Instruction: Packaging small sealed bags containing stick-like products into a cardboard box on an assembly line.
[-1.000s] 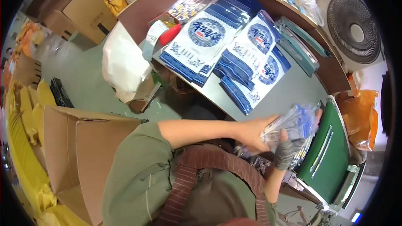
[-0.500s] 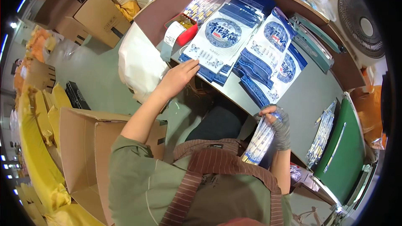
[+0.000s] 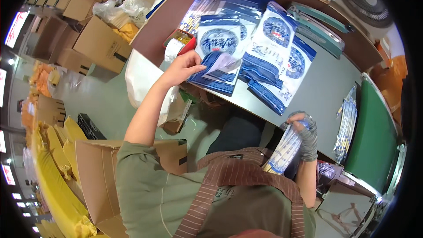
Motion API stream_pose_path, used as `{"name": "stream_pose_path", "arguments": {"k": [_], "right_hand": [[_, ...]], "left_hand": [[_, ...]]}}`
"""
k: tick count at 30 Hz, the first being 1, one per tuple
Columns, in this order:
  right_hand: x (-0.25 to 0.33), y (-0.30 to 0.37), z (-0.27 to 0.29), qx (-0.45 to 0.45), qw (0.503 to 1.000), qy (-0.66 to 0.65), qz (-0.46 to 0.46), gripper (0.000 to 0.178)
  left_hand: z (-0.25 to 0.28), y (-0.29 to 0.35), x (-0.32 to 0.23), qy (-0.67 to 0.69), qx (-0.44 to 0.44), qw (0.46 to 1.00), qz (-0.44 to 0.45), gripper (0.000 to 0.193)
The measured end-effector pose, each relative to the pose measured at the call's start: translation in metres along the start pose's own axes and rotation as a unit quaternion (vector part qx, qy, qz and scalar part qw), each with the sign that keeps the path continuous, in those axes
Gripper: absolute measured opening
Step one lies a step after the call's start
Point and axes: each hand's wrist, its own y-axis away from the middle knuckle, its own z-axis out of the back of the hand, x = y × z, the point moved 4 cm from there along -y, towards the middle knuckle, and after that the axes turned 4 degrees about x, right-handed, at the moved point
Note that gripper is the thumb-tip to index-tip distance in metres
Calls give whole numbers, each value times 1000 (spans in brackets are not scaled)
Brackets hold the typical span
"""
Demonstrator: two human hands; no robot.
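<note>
My left hand (image 3: 183, 67) pinches the near edge of the top blue-and-white plastic bag (image 3: 218, 40) on a stack. That edge is folded up and back, showing a pale inner side. In my right hand (image 3: 307, 134), which wears a grey fingerless glove, is a bundle of slim blue-and-white wrapped chopsticks (image 3: 284, 151). The bundle slants down toward my apron, just off the table's front edge. Between my hands lies a second group of bags (image 3: 274, 33), fanned over one another.
A red box (image 3: 190, 46) and more wrapped chopsticks (image 3: 196, 13) sit at the table's far left. Teal bar-shaped devices (image 3: 319, 31) line the back right. Loose wrapped chopsticks (image 3: 346, 128) lie beside a green board (image 3: 372, 136). An open cardboard box (image 3: 99, 172) stands at my left.
My left hand has gone from resting on the bag stack to pinching the top bag and curling its near edge up. My right hand still grips the chopstick bundle. The view has shifted slightly.
</note>
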Motion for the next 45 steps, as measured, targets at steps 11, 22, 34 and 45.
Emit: {"name": "stream_pose_path", "arguments": {"k": [11,22,34,45], "right_hand": [[-3,51,44,-85,995,-52,30,22],[3,60,58,-71,980,28,187,17],[-37,41,48,-143,943,298,17,44],[-37,97,46,-261,826,487,-112,50]], "left_hand": [[-240,-63,-84,-258,-35,938,-231,14],[-350,-54,-53,-86,308,945,-71,37],[-326,-12,-86,-247,-33,891,-379,27],[-322,38,-88,-269,187,844,-425,26]]}}
